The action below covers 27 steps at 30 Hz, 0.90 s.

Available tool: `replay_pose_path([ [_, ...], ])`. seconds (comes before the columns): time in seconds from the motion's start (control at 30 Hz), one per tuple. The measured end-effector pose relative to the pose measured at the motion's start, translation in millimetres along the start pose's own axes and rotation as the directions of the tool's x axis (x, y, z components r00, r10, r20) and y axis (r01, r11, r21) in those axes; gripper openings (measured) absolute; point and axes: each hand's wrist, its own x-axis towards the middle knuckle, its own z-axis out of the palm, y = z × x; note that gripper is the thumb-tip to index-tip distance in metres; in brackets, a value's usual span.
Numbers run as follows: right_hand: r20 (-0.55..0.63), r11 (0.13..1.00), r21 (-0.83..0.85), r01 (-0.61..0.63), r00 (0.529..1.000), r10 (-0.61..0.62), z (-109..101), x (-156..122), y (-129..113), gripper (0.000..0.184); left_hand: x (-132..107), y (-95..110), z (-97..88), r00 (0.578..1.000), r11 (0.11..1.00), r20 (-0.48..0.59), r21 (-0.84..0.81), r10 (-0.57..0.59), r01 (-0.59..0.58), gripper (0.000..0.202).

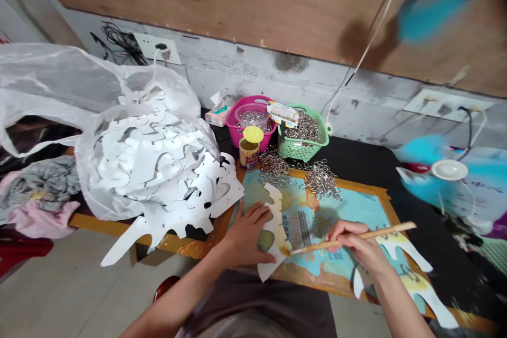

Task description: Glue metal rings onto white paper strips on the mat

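Note:
My left hand [247, 235] lies flat with its fingers apart, pressing on a long white paper cut-out [273, 232] smeared with yellow along one side. My right hand [354, 243] grips a long wooden-handled brush [390, 231], whose tip meets the cut-out's edge. Two more yellow-stained white cut-outs [404, 248] lie to the right on a painted board [348, 211]. A jar with a yellow lid [249, 156] stands at the board's far corner. Loose metal rings [320, 179] lie just beyond the board.
A white plastic bag [51, 79] stuffed with cut-outs sits at left, above clothes [39, 190]. A pink basin [237, 127] and a green basket [297, 148] hold rings by the wall. A blurred blue fan [428, 16] hangs upper right.

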Motion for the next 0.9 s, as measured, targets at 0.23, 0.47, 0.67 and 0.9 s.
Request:
replay_pose_path([
  [0.23, -0.045, 1.0, -0.028, 0.003, 0.999, -0.004, 9, 19, -4, 0.018, 0, 0, 0.7, 1.0, 1.0, 0.009, -0.009, -0.001, 0.001, 0.113],
  [0.47, -0.226, 0.988, -0.051, 0.146, 0.962, -0.154, 6, 54, -11, 0.015, 0, 0, -0.3, 1.0, 1.0, -0.004, -0.004, 0.0, 0.0, 0.113],
  [0.67, -0.117, 0.993, -0.084, 0.079, 0.989, -0.089, 4, 68, -16, 0.016, -1, -1, 1.4, 1.0, 1.0, -0.007, -0.018, 0.005, -0.005, 0.113],
  [0.9, -0.38, 0.92, -0.157, 0.36, 0.837, -0.393, 31, 105, -58, 0.016, -1, -2, 2.4, 1.0, 0.999, -0.019, -0.029, 0.014, -0.015, 0.114],
])
